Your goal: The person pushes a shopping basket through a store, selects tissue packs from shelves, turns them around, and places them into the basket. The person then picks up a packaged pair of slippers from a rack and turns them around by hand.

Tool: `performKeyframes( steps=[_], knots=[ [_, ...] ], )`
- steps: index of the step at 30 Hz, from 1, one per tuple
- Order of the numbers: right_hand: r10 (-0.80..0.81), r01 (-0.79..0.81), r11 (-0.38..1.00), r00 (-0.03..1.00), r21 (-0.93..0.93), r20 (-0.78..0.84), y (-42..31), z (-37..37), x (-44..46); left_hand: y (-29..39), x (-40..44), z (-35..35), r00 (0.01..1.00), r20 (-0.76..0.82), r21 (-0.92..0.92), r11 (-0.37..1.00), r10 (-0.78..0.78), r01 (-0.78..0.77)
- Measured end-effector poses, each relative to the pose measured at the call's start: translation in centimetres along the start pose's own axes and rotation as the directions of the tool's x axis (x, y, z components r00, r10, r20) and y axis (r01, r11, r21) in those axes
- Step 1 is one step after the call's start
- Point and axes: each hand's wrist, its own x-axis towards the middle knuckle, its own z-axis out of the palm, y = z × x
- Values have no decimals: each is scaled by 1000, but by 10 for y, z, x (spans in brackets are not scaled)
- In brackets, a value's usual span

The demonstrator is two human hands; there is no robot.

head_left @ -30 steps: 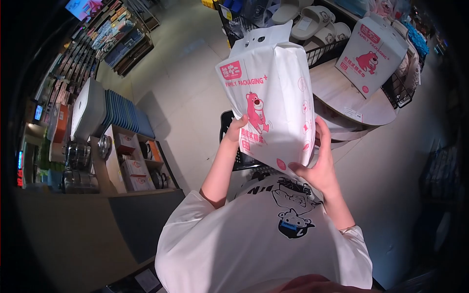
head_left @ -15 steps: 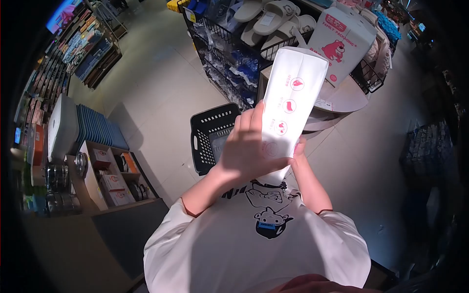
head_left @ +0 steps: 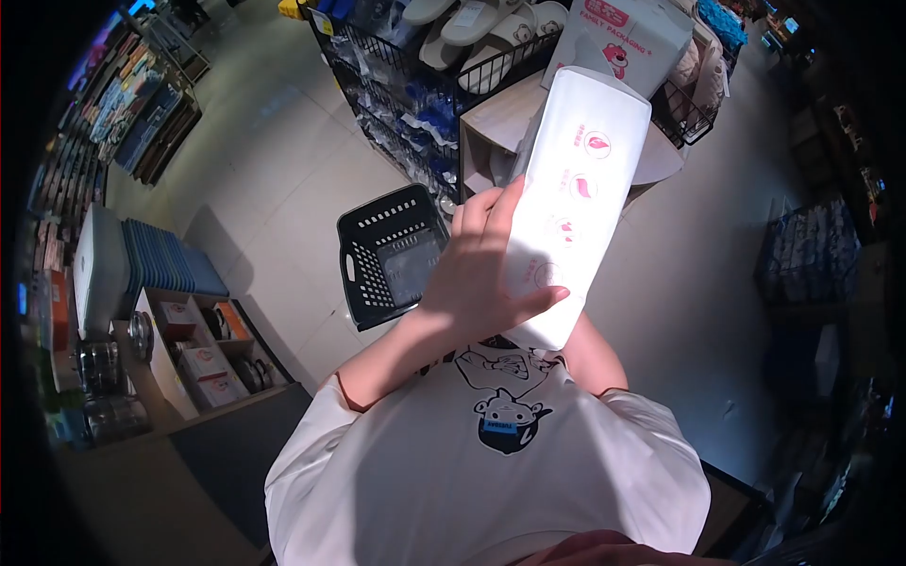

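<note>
A white package (head_left: 590, 179) with pink round icons is held up in front of my chest, its narrow side facing me and its upper end leaning right. My left hand (head_left: 486, 269) grips its left edge, with the thumb across the lower part of the face. The right forearm comes up behind the package's lower end, and the package hides my right hand. Beyond it, a similar package (head_left: 618, 42) with a pink bear stands on a round-edged wooden stand (head_left: 661, 165).
A black shopping basket (head_left: 392, 255) is on the floor, left of centre. Pale slippers (head_left: 472, 24) lie in a wire rack at the top. A wooden shelf unit (head_left: 212, 354) with boxes stands at left, beside stacked blue-striped items (head_left: 156, 255). Packed goods (head_left: 812, 250) are at right.
The package has turned from its bear front to its narrow side. My left hand has moved across its edge, and my right hand has gone behind it. The basket has come into fuller view.
</note>
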Motion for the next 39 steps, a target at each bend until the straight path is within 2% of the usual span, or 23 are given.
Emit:
performKeyframes(
  steps=[3, 5, 6, 8, 9, 11, 13, 14, 16, 18, 19, 22, 28, 30, 31, 34, 35, 37, 38, 39],
  knots=[
    [-2, -1, 999, 999, 53, 52, -9, 7, -23, 5, 2, 5, 1000, 28, -111, 994, 11, -8],
    [-20, 13, 997, 996, 78, 83, -16, 17, -54, 15, 1, 15, 985, 85, -159, 978, 147, -133],
    [-28, 20, 996, 995, 86, 98, -14, 21, -56, 27, 1, 18, 983, 93, -169, 975, 160, -142],
    [-37, 25, 995, 991, 97, 128, -14, 27, -56, 57, 6, 27, 919, 60, -150, 913, 391, -379],
    [-37, 23, 995, 989, 101, 144, -32, 31, -73, 68, 8, 37, 915, 57, -160, 908, 400, -387],
    [-29, 11, 995, 984, 101, 176, -79, 25, -37, 88, 15, 59, 888, -64, -206, 864, 456, -459],
    [-15, -7, 994, 979, 108, 202, -33, 92, -148, 100, 22, 77, 863, -100, -171, 846, 494, -504],
    [-8, -17, 994, 977, 111, 215, -81, 29, -28, 108, 25, 85, 839, -127, -126, 831, 529, -543],
    [8, -37, 992, 970, 117, 243, -66, 38, -40, 122, 27, 106, 833, -187, -107, 832, 520, -544],
    [30, -66, 990, 961, 124, 274, -82, 47, -53, 142, 29, 118, 840, -64, 104, 841, 538, -531],
    [41, -83, 988, 956, 134, 289, -79, 47, -53, 148, 31, 131, 829, -72, 185, 824, 554, -535],
    [65, -138, 971, 937, 196, 342, -95, 44, -47, 159, 32, 148, 809, -82, 260, 796, 582, -546],
    [66, -244, 907, 889, 345, 454, -80, 38, -62, 162, 44, 168, 807, -98, 247, 800, 582, -546],
    [120, -261, 926, 889, 274, 441, -89, 43, -64, 170, 48, 173, 832, -16, 283, 801, 554, -528],
    [188, -326, 922, 848, 209, 495, -96, 54, -53, 172, 49, 174, 837, -6, 295, 800, 548, -522],
    [143, -305, 928, 821, 213, 553, -77, 56, -44, 172, 42, 164, 857, 26, 308, 811, 514, -496],
    [139, -309, 926, 814, 218, 564, -78, 59, -48, 173, 42, 165, 862, -15, 317, 820, 506, -476],
    [214, -308, 935, 886, 176, 412, -89, 75, -60, 175, 40, 165, 866, -53, 339, 825, 497, -452],
    [214, -314, 933, 878, 177, 429, -89, 71, -56, 169, 37, 160, 871, -104, 263, 858, 480, -441],
    [305, -405, 900, 847, 159, 435, -87, 60, -48, 159, 35, 152, 873, -153, 189, 881, 462, -433]
  ],
)
